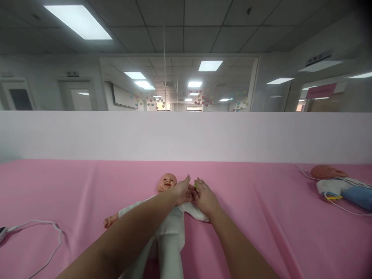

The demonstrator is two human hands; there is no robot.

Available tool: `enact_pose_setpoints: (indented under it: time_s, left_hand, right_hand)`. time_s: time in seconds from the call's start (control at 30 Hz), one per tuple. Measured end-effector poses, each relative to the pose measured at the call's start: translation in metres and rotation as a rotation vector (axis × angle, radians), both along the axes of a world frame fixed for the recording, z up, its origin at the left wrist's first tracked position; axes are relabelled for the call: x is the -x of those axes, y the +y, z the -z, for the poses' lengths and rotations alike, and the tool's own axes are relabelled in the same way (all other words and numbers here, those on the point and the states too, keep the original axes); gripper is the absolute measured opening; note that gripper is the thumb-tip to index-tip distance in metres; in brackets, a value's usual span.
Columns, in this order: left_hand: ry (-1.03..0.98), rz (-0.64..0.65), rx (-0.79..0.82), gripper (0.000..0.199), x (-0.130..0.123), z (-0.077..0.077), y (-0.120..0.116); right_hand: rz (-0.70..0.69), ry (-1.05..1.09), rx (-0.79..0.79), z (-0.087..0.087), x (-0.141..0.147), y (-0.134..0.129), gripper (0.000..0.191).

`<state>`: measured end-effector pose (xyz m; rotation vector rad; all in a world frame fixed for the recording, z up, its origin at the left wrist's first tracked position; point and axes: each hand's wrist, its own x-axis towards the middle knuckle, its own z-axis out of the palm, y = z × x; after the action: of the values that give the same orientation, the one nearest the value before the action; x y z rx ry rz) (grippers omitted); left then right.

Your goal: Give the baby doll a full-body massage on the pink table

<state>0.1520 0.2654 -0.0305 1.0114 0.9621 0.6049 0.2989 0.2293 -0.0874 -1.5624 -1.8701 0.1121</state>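
Pink cloth (72,186), smooth and matte with soft creases, covers the whole work surface; landmark for all entries is the baby doll (170,221).

Item 1: baby doll, lying face-up near mid-cloth. Hard glossy plastic head, rounded; soft white fabric suit, legs running toward the camera, 1 bare plastic arm out to the side.

Item 2: left hand (183,190), at the doll's shoulder, just right of its head. Fingers extended, thumb up, resting on the doll's upper arm area.

Item 3: right hand (205,195), just right of the doll's shoulder, fingertips meeting the left hand. Hands are together; whether either is actually clamped on the sleeve can't be told.

Item 4: small yellow-green object (195,186), between the 2 hands above the doll's shoulder; poss. a band or tag, too small to tell.

Item 5: white cable (43,226), thin, looped, well left of the doll.

Item 6: 2nd doll (334,182), far right of the doll, white and blue clothing, thin white cord round it.

Risks, as judged:
- Small item could slip from the fingertips; smooth cloth gives little grip.
- Pulling the sleeve may drag or roll the light doll.
- Forearm lies across the torso and could shift it.
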Motion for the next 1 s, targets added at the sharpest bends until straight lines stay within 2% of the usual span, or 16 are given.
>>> enact_pose_setpoints:
  time_s: [0.1, 0.27, 0.37, 0.47, 0.57, 0.67, 0.77, 0.9, 1.0]
  left_hand:
    - [-0.097, -0.073, 0.002, 0.081, 0.023, -0.004, -0.009]
    - [-0.240, -0.284, 0.038, 0.069, 0.074, -0.016, -0.045]
    - [-0.343, -0.329, 0.041, 0.066, 0.101, -0.014, -0.067]
    - [-0.456, -0.328, -0.003, 0.066, 0.120, -0.006, -0.082]
    - [-0.565, -0.358, -0.042, 0.061, 0.131, 0.004, -0.088]
    - [-0.638, -0.362, 0.004, 0.064, 0.134, 0.008, -0.092]
    - [-0.671, -0.363, 0.025, 0.064, 0.132, 0.008, -0.096]
    - [-0.664, -0.330, -0.022, 0.065, 0.132, 0.004, -0.097]
    - [-0.665, -0.341, -0.054, 0.068, 0.142, 0.000, -0.093]
  right_hand:
    - [-0.020, 0.009, -0.005, 0.003, -0.001, 0.000, 0.061]
    - [0.014, 0.050, -0.022, 0.002, -0.001, -0.002, 0.060]
    - [-0.008, 0.054, -0.103, -0.012, 0.012, -0.013, 0.055]
    - [-0.188, 0.024, -0.178, -0.033, 0.047, -0.041, 0.052]
    - [-0.475, -0.068, -0.151, -0.049, 0.095, -0.075, 0.058]
    - [-0.628, -0.135, -0.093, -0.054, 0.131, -0.097, 0.066]
    - [-0.631, -0.147, -0.052, -0.051, 0.141, -0.099, 0.061]
    - [-0.581, -0.172, -0.007, -0.044, 0.130, -0.089, 0.059]
    - [-0.559, -0.203, 0.022, -0.040, 0.125, -0.088, 0.065]
